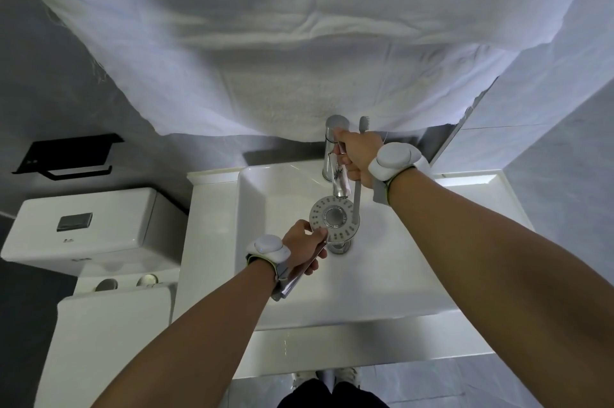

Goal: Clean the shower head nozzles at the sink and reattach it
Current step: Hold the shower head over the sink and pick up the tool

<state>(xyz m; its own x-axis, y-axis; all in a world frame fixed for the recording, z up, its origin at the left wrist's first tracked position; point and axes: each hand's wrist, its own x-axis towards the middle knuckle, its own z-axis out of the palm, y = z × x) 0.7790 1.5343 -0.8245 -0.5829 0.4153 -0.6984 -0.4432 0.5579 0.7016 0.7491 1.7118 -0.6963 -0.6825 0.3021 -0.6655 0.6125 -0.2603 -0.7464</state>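
Observation:
The round shower head (334, 218) faces up over the white sink basin (265, 194), its ring of nozzles showing, directly below the chrome faucet spout (339, 180). My left hand (304, 246) grips its chrome handle, which slants down toward my wrist. My right hand (357, 155) is up at the faucet, fingers curled round a grey toothbrush (357, 198) whose bristle end sticks up above the fist and whose handle hangs down beside the shower head. The same hand's fingers touch the faucet lever. I cannot tell whether water runs.
A white toilet with cistern (89, 224) stands left of the sink. A black paper holder (69, 155) is on the grey wall. White sheeting (299, 42) covers the wall above the faucet. The counter ledge (471, 181) extends right of the basin.

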